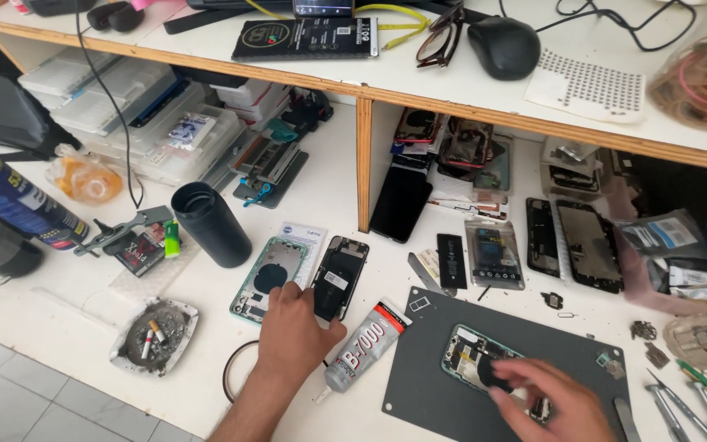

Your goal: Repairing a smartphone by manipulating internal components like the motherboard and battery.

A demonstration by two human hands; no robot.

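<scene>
Pressing our right hand (550,401), fingers spread apart, on a green phone housing (472,360) lying on the grey mat (419,368), we lay our left hand (292,327), fingers loosely together, over a black phone frame (339,274) on the tabletop (59,303). A glue tube (366,344) lies between, a black cylinder (210,223) farther back.
</scene>
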